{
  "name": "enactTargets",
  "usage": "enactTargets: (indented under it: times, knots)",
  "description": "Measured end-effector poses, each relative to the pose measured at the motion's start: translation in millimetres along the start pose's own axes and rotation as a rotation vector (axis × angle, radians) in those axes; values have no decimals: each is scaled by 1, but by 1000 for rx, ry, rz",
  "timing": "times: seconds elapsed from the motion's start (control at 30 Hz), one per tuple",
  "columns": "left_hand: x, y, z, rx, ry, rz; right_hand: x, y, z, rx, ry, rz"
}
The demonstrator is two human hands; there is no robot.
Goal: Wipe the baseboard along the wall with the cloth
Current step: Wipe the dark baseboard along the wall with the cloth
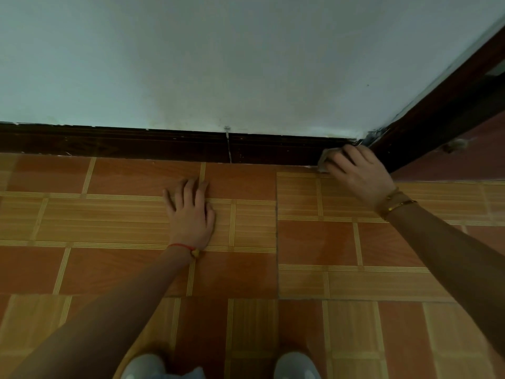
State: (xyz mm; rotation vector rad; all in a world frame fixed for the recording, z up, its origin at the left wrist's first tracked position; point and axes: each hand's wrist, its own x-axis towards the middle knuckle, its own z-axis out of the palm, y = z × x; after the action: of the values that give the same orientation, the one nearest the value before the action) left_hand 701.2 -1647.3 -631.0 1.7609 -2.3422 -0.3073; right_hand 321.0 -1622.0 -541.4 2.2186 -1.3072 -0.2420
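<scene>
Right fingers (341, 157): mine, curled over the cloth (323, 160), pressing it on the baseboard (164, 144) at its right end, by the door frame (437, 110).
Left hand (191, 212): fingers spread flat on the floor (314, 242), holding nothing, just out from the baseboard's middle.
Baseboard: long axis runs left from my cloth; unwiped-looking length lies that way.
Nearer hand: the right; I judge my stroke goes leftward.

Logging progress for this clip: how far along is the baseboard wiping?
Done: nothing visibly finished. In hand: the right hand presses the cloth against the baseboard at its right end, beside the door frame; the left hand rests flat on the floor. Left: apparently the whole stretch leftward.
</scene>
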Motion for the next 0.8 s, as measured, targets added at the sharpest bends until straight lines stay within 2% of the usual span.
enactTargets:
  times: [0.17,0.33,0.5,0.8]
  knots:
    - [1,6,0,80,-33,-16,11,-2,-1,58,32,-30]
    - [-2,8,-7,104,-70,-16,66,-22,-12,89,192,-137]
    - [-18,5,-18,96,-95,-7,75,-29,-15,99,247,-126]
    - [-44,-6,-7,49,-47,-93,5,10,-9,122,180,127]
